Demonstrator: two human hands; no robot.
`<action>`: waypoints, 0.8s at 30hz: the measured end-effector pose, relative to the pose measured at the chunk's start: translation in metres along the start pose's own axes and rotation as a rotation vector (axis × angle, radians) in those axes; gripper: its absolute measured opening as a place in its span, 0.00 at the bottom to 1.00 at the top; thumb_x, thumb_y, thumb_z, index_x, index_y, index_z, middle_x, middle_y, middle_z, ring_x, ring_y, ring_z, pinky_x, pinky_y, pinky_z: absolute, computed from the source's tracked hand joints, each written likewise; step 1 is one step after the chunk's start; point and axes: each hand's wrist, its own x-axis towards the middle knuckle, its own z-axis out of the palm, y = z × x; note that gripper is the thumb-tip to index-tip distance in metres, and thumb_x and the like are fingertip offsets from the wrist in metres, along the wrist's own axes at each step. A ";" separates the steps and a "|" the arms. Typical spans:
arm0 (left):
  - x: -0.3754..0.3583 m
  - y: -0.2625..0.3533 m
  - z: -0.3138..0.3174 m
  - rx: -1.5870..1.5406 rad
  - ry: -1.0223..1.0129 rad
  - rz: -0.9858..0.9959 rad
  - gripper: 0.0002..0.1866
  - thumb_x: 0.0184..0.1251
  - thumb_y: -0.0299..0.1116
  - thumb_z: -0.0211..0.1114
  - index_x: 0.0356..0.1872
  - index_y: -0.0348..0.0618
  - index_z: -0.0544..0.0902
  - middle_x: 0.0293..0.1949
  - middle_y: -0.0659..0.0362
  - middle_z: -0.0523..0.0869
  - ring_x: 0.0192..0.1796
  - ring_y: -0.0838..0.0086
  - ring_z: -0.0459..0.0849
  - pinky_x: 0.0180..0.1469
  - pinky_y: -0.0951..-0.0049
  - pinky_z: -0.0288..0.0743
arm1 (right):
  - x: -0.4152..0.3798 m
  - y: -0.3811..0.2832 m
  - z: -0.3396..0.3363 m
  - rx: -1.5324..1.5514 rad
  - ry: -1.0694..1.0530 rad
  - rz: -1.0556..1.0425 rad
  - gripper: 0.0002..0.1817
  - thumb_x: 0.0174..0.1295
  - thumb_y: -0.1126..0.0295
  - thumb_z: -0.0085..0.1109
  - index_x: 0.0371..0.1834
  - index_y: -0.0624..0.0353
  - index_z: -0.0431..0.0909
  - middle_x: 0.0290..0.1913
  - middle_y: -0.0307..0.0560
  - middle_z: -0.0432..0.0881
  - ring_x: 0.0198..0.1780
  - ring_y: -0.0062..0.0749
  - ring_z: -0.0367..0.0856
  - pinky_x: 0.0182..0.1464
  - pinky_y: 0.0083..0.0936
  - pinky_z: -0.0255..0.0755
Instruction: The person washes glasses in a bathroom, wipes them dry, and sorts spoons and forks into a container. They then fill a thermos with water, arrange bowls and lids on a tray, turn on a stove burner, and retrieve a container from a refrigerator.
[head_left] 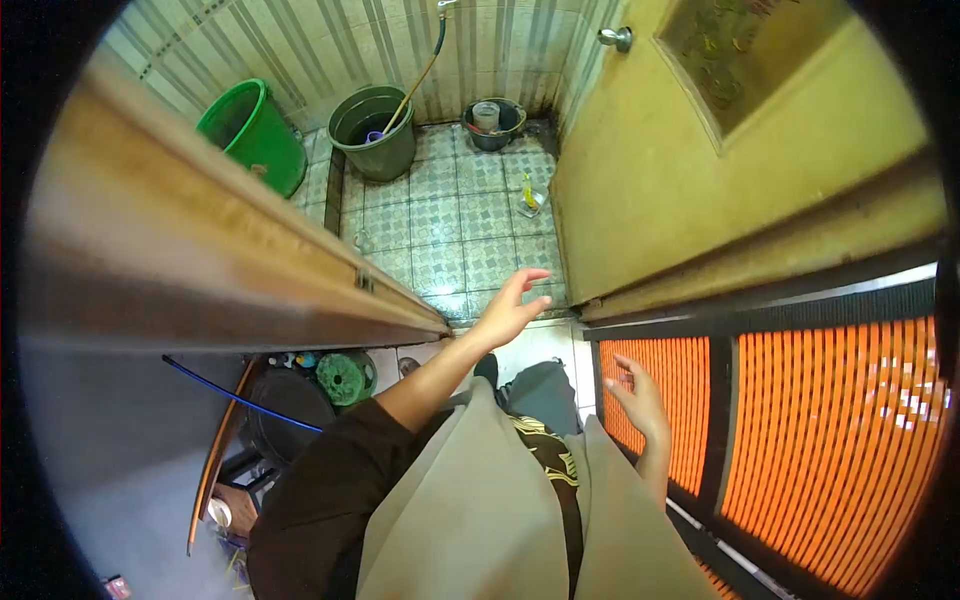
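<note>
My left hand [513, 312] is stretched forward over the doorway threshold, thumb and fingers apart, with nothing in it. Lower and to the right, my right hand [638, 397] hangs beside the orange slatted panel [820, 430], its fingers spread and empty. Beyond my left hand lies the tiled floor [430, 225] of a small wet room. A small clear packet with a yellow part [530, 200] lies on those tiles near the door. The yellowish door [640, 180] stands open on the right. Neither hand touches any of these.
Along the back stand a green bucket [270, 150], a grey-green tub [385, 155] with a hose in it, and a dark basin [490, 140] holding a cup. A door frame [250, 250] edges the left. Below it are a green basket [345, 378] and a black round pan [285, 410].
</note>
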 end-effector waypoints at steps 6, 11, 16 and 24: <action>0.097 -0.004 -0.006 0.002 0.114 0.039 0.22 0.57 0.34 0.60 0.54 0.46 0.67 0.55 0.55 0.69 0.59 0.60 0.65 0.56 0.63 0.62 | 0.132 -0.041 -0.037 -0.023 -0.164 -0.154 0.23 0.54 0.71 0.55 0.55 0.62 0.66 0.52 0.50 0.72 0.49 0.34 0.72 0.51 0.27 0.66; 0.149 -0.058 -0.051 -0.019 0.446 -0.168 0.23 0.53 0.36 0.62 0.51 0.43 0.70 0.51 0.54 0.72 0.53 0.63 0.69 0.55 0.68 0.63 | 0.265 -0.083 -0.043 -0.063 -0.300 -0.313 0.23 0.53 0.67 0.57 0.53 0.60 0.68 0.51 0.51 0.74 0.47 0.39 0.74 0.50 0.28 0.67; 0.183 -0.148 -0.124 -0.009 0.828 -0.321 0.25 0.50 0.40 0.64 0.48 0.39 0.72 0.50 0.49 0.73 0.54 0.62 0.70 0.55 0.70 0.63 | 0.362 -0.150 -0.008 -0.356 -0.460 -0.452 0.24 0.52 0.65 0.58 0.52 0.59 0.68 0.50 0.53 0.74 0.47 0.42 0.75 0.49 0.31 0.68; 0.175 -0.327 -0.233 -0.496 1.380 -0.742 0.18 0.53 0.41 0.60 0.40 0.37 0.78 0.39 0.51 0.81 0.44 0.66 0.77 0.47 0.70 0.68 | 0.524 -0.198 0.166 -0.798 -0.989 -0.718 0.21 0.51 0.65 0.57 0.48 0.59 0.72 0.44 0.56 0.77 0.47 0.45 0.75 0.48 0.32 0.68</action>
